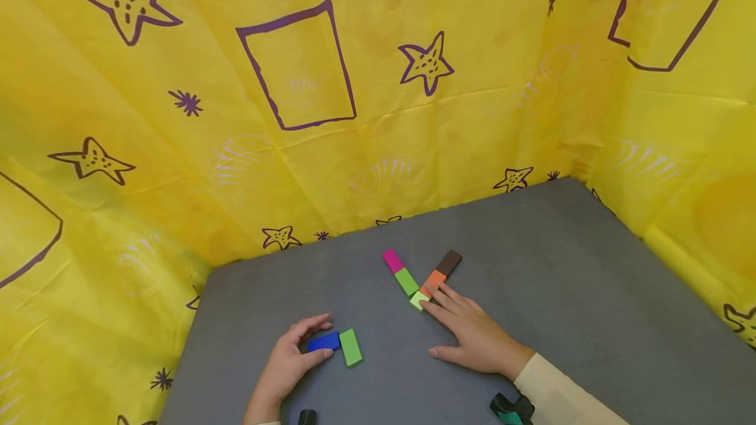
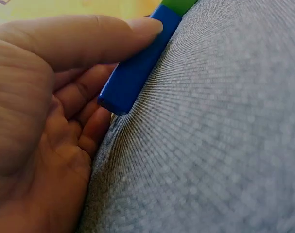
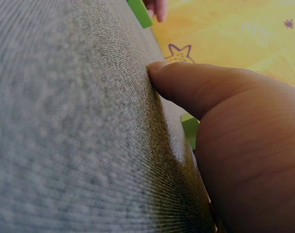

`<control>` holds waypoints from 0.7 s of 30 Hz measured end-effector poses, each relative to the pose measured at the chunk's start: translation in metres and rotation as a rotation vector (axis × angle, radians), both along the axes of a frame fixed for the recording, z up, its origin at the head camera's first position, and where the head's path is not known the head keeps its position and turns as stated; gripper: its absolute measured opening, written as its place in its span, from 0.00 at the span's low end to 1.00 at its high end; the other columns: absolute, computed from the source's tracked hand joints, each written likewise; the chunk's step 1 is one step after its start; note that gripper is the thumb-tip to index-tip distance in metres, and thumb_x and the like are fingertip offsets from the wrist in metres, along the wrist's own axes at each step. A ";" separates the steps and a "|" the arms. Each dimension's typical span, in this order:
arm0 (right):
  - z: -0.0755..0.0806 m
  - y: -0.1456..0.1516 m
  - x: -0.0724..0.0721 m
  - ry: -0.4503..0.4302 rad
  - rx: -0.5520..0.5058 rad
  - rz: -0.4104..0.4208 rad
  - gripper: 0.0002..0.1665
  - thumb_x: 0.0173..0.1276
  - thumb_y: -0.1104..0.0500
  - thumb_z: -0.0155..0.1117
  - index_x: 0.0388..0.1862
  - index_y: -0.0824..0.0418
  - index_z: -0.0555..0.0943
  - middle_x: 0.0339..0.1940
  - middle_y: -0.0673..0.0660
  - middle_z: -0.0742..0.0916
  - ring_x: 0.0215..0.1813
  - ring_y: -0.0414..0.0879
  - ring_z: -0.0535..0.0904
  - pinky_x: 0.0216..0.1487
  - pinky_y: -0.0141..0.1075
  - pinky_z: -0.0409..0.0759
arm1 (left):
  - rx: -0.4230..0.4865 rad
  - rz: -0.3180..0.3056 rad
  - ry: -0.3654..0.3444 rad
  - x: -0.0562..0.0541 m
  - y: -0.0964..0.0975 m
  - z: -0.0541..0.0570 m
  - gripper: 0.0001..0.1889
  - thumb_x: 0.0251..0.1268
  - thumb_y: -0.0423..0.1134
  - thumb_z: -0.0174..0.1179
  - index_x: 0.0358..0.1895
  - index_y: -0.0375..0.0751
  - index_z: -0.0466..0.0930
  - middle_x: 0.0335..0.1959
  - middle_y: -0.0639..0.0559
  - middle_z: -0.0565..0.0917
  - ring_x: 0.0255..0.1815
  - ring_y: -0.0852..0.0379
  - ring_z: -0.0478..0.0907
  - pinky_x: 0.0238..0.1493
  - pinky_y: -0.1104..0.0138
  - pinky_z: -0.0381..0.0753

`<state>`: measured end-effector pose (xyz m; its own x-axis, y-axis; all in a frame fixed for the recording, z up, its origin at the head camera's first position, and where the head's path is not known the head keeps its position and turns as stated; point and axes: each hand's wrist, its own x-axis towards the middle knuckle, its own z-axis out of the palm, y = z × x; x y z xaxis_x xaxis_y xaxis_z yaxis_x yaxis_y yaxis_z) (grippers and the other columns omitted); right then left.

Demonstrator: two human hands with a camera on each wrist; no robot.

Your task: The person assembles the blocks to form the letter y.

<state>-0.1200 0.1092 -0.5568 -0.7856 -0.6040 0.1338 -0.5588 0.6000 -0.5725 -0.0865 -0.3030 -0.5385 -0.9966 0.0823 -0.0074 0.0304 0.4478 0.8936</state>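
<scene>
My left hand [image 1: 289,359] holds a blue block [image 1: 324,342] between thumb and curled fingers. In the left wrist view the thumb lies along the blue block [image 2: 137,68]. One end of it meets a green block [image 1: 351,347] on the table. My right hand [image 1: 475,336] has its fingers extended, the tips on a pale green block [image 1: 419,300] and an orange block [image 1: 433,283]. These belong to a V of blocks: a magenta block [image 1: 392,261] and another green block [image 1: 406,282] form the left arm, the orange and a dark brown block [image 1: 449,263] the right.
A grey cloth-covered table [image 1: 266,294] lies beneath everything. Yellow curtains [image 1: 378,149] printed with starfish and shells hang along its far and right sides. Black straps or devices [image 1: 512,408] show near both wrists at the bottom of the head view.
</scene>
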 end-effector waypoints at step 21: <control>0.002 -0.004 0.003 0.046 -0.076 0.011 0.49 0.75 0.34 0.72 0.86 0.56 0.70 0.87 0.61 0.65 0.88 0.64 0.52 0.72 0.73 0.62 | 0.104 0.192 0.125 -0.002 0.001 -0.007 0.22 0.62 0.33 0.81 0.61 0.46 0.91 0.57 0.50 0.90 0.56 0.51 0.86 0.55 0.69 0.81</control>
